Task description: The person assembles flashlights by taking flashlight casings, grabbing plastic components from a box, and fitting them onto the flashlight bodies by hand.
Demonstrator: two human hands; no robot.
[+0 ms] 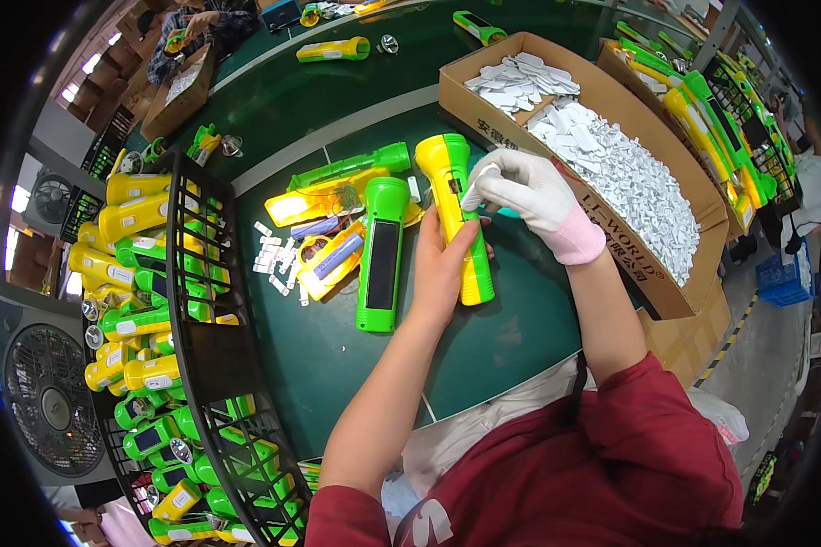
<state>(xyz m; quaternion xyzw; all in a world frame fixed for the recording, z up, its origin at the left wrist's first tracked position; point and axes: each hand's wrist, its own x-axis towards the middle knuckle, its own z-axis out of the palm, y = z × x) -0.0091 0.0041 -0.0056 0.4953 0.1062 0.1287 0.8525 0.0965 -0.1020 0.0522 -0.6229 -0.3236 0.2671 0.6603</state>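
Observation:
A yellow and green flashlight (446,164) stands slanted over the table, its wide head pointing away from me. My left hand (441,260), bare, wraps around its body from below. Pinched in my right hand (531,193), which wears a white glove with a pink cuff, is a small white plastic piece (472,197). That piece touches or nearly touches the flashlight's side, beside a dark slot. Left of my left hand lies a green flashlight (383,255) with a dark panel. Behind it are a yellow shell part (324,198) and a green shell part (349,166).
Small white parts (278,258) lie scattered on the green table (337,365). At left stands a black crate (214,365) full of flashlights. An open cardboard box (483,105) of white plastic pieces is at right. Across the table, another person (228,23) handles a flashlight part.

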